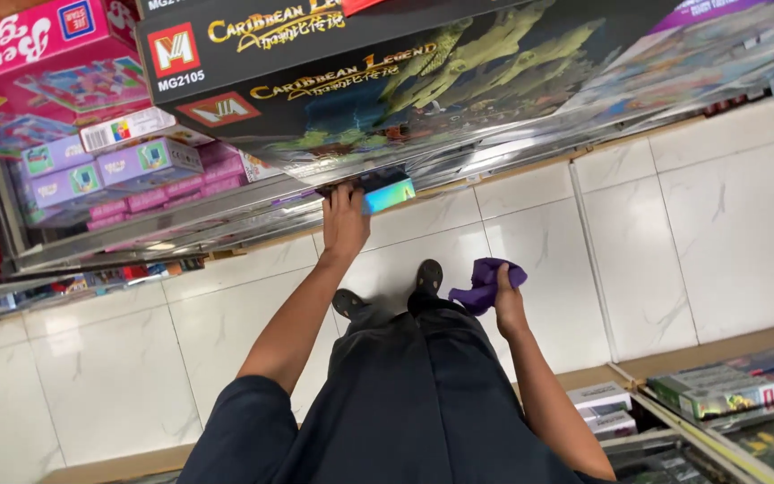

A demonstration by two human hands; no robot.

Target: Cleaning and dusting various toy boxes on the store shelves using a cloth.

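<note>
A small iridescent blue box (pixel 387 192) is gripped by the left hand (pixel 345 220) at the edge of the metal shelf (pixel 226 211), under the large dark box (pixel 387 81). A purple cloth (pixel 485 282) is clenched in the right hand (pixel 508 309), well below that shelf. Wiping appears barely begun; the small box remains unplaced.

Bright, even light fills the shop; glare streaks the wrapped black box (pixel 387 81), and frame edges blur and bend.

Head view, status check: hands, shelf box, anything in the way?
Left hand on small iridescent blue box at metal shelf edge. Right hand grips crumpled purple cloth. Big dark box overhangs.
</note>
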